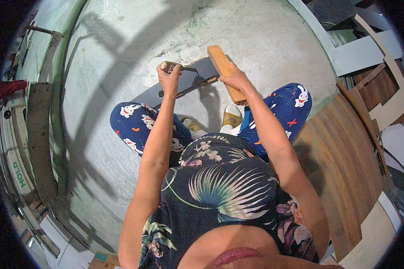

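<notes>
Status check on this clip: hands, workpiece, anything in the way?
Left hand gripping a wooden-handled tool. Right hand holding a wooden block over a grey board on the concrete floor. Nothing in the way.

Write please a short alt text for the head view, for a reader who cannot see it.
Seen from above, a seated person's left hand grips a tool with a wooden handle, while the right hand steadies a wooden block on a grey board over a concrete floor. Brown wood panels lie at the right.
</notes>
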Motion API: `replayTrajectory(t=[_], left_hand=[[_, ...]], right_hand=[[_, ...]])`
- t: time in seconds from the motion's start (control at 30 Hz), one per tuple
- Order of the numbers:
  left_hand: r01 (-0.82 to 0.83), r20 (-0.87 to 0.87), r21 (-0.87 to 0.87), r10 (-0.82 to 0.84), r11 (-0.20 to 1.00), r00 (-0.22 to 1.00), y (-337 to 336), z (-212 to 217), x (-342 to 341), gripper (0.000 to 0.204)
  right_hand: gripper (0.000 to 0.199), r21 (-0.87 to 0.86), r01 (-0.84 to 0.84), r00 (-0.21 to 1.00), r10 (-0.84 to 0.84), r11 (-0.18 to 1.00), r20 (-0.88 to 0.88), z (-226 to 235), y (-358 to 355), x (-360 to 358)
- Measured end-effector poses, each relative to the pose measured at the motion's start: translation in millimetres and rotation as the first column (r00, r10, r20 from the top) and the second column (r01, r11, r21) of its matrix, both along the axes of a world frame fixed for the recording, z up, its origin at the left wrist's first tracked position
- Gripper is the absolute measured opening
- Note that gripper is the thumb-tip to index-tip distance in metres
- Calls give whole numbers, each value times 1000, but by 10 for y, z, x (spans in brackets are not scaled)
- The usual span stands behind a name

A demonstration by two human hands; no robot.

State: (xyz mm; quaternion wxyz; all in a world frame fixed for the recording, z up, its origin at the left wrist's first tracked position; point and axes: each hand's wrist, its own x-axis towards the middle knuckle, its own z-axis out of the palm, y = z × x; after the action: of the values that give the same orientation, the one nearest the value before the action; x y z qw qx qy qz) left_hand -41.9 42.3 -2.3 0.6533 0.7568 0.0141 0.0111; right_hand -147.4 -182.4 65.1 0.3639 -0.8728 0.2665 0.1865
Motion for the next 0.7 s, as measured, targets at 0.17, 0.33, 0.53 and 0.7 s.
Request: replayTrajectory(t=[0.17, 0.33, 0.53, 0.7], left_hand=[[-6, -95, -226, -16, 974, 995, 15, 17, -30, 35], [-74, -165, -125, 52, 989, 985, 13, -29, -56, 25], [-119, -92, -259, 98, 958, 991, -150, -57, -191, 30], [-120, -74, -218, 106, 969, 992, -58, -147, -143, 32]], right_hand=[[100, 14, -8, 1000, 7, 1000, 8, -58, -28, 4], [99, 37, -39, 999, 37, 999, 32, 31, 17, 0], [98, 11, -15, 998, 15, 1000, 60, -72, -39, -24], [98, -37, -9, 994, 13, 999, 109, -130, -46, -9]])
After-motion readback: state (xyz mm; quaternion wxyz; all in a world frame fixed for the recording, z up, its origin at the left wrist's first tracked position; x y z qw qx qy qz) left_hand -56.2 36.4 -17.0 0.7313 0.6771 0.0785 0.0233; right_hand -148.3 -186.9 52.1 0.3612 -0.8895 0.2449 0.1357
